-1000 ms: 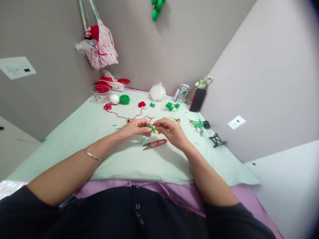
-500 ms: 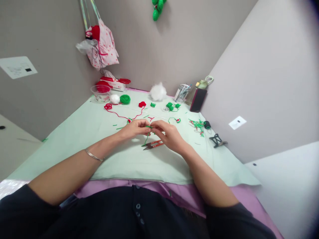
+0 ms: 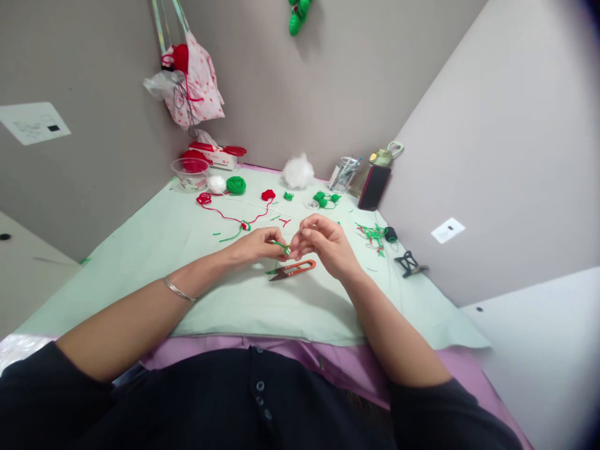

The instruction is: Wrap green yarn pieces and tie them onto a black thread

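A small green crocheted yarn piece [image 3: 285, 250] is pinched between the thumb and fingers of the left hand [image 3: 257, 245], above the orange-handled metal thread snips [image 3: 295, 266]. The right hand [image 3: 329, 245] is held just beside it, fingers loosely curled, and whether anything is gripped there cannot be told. Beyond the snips, a small red yarn bundle [image 3: 268, 195], a round green yarn ball [image 3: 235, 185] and a fluffy white fibre clump [image 3: 298, 172] are spread on pale green cloth [image 3: 262, 312].
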`<state>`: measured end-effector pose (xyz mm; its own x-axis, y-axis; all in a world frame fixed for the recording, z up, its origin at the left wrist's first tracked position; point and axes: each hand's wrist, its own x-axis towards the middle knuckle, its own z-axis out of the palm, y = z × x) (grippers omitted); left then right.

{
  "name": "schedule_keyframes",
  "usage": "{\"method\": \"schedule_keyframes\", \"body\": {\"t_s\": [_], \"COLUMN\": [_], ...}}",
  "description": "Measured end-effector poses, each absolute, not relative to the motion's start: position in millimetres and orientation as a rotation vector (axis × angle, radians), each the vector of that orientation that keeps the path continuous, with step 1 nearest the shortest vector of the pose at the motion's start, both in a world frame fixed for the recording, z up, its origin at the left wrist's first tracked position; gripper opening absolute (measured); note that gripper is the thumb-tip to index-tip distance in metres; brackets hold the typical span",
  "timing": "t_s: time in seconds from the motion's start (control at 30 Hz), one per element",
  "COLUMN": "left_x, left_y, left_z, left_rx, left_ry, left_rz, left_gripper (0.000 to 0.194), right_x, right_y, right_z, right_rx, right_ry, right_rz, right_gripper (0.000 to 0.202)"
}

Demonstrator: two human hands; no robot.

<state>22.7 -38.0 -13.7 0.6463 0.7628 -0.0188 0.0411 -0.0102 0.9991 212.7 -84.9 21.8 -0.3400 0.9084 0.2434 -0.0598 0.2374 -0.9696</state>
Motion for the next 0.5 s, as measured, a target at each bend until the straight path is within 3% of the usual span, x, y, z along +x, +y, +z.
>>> {"method": "schedule_keyframes", "body": {"t_s": [0.5], "left_x": [16.8], "left_y": [-33.7], "left_z": [-7.8], "left_rx": [1.385], "left_ry": [0.663], "left_rz": [0.737], "left_gripper": [0.031], "right_x": [246.0], "right_y": [-61.6], "right_z": [33.0], "right_rx": [-0.774], "right_ry": [-1.218], "right_rz": [0.862], "right_gripper": [0.022]}}
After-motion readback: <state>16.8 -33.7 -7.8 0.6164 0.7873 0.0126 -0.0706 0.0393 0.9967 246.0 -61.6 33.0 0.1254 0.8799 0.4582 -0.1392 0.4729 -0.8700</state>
